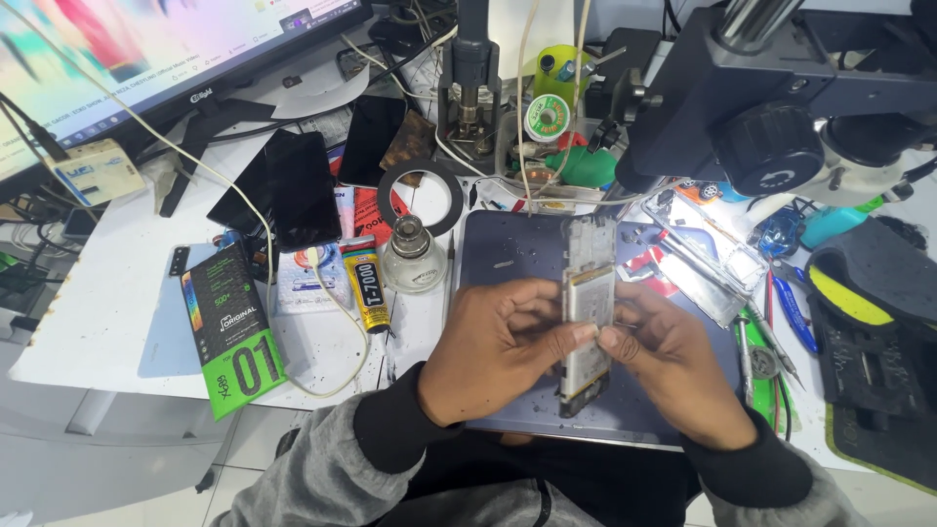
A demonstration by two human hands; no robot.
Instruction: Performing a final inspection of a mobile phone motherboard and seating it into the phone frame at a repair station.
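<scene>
An opened phone [589, 293] with its back off and a pale battery showing is held on edge over a dark work mat [508, 259]. My left hand [498, 346] grips the phone's left side with the fingers curled round it. My right hand [673, 366] holds the right side, thumb and fingertips pressed against the battery near the middle. Both hands touch at the phone.
A microscope [771, 107] hangs at the upper right. A glue tube [367, 283], a glass jar [412, 256], a green box [234, 332], dark phone screens [298, 185] and a tape ring [420, 198] lie left. Tweezers and screwdrivers [771, 342] lie right. A monitor [146, 59] stands behind.
</scene>
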